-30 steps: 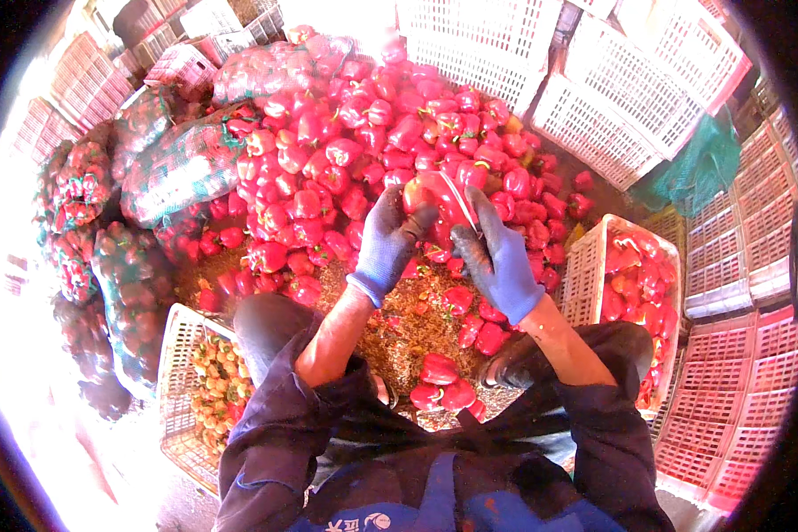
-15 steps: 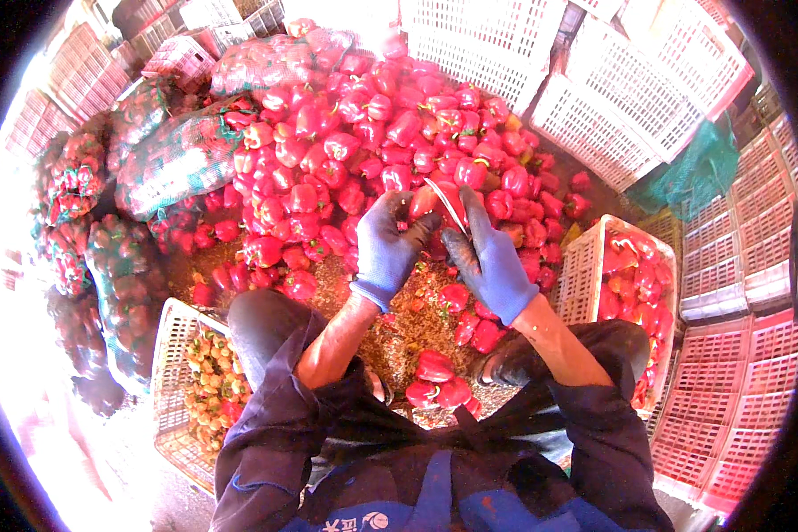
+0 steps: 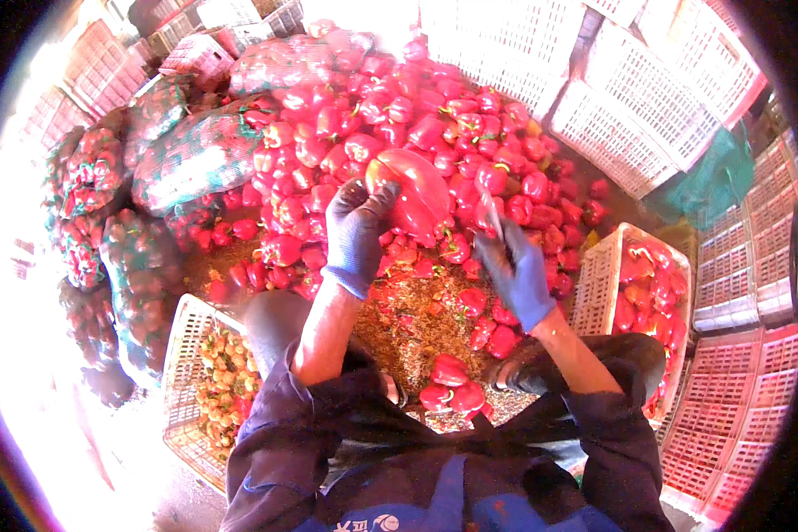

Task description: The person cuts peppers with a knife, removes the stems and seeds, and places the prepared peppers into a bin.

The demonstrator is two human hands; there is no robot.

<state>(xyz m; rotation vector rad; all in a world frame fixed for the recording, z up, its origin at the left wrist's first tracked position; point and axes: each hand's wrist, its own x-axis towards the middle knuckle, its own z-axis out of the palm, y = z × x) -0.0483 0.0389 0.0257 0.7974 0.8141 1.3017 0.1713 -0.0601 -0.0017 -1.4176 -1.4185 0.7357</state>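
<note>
Over the pile's near side, my left hand [image 3: 356, 232], in a blue glove with dark fingers, is closed on the edge of a big red bell pepper [image 3: 414, 197]. The pepper looks cut or opened out, with a paler patch by its upper left end. My right hand [image 3: 516, 273], gloved the same way, grips a knife [image 3: 495, 215] whose blade points up and away. A gap separates blade and pepper. Beyond both hands spreads a heap of whole red bell peppers [image 3: 390, 115]. Several more peppers [image 3: 452, 383] lie on the ground between my feet.
By my left knee stands a crate [image 3: 182, 355] of yellowish-green pepper cores [image 3: 224, 377]. At my right knee, another crate [image 3: 594, 279] holds red pepper pieces [image 3: 643, 284]. Stuffed mesh sacks [image 3: 191, 164] lie left; stacked crates [image 3: 647, 97] and green netting [image 3: 705, 182] are right.
My hands have moved apart. The left one has shifted left with the pepper, now seen broadside; the right has drawn the knife away to the right. The whole view has moved slightly.
</note>
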